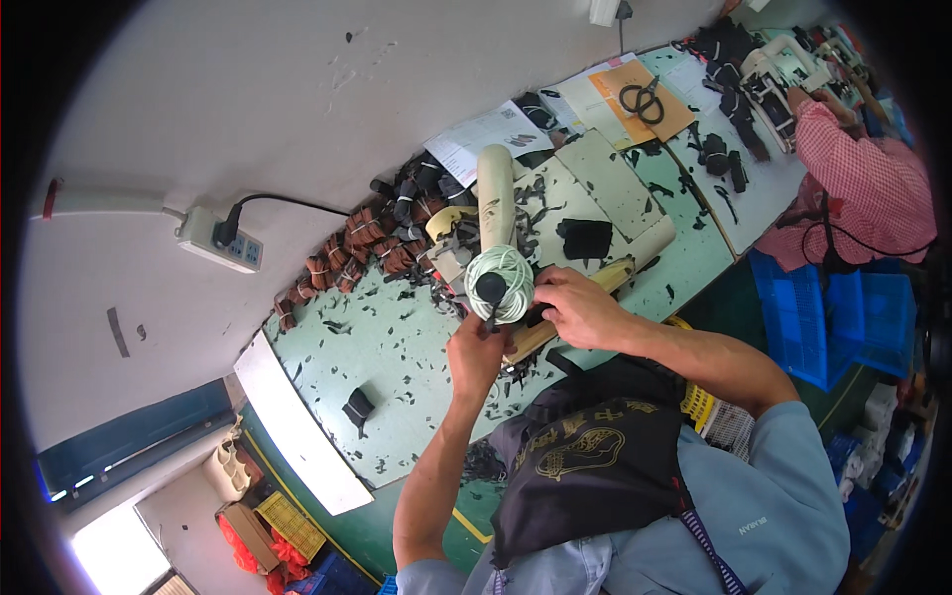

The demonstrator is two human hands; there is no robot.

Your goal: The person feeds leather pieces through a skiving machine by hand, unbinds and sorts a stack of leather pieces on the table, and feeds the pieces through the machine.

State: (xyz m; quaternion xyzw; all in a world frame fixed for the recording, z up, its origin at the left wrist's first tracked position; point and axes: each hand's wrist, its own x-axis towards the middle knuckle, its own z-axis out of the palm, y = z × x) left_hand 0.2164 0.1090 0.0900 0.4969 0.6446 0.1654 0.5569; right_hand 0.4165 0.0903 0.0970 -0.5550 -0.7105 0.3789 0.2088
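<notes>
A cutting or pressing machine with a beige arm (496,193) stands before me on the table. A coil of pale green cord (511,307) hangs at the arm's near end, round a black knob (490,288). Just below the coil, my left hand (476,354) is closed, its fingertips pinched by a small dark piece. My right hand (583,309) is closed too, thumb and fingers pressed together right of the coil. What either hand grips is hidden or too small to name. A folded black piece (585,239) lies on the machine's beige bed (610,183).
Brown and black bundles (367,224) line the wall side of the green table (327,372), which is strewn with black scraps. Black scissors (642,101) rest on an orange sheet. A co-worker in a checked sleeve (858,164) sits at the right, above blue crates (793,322).
</notes>
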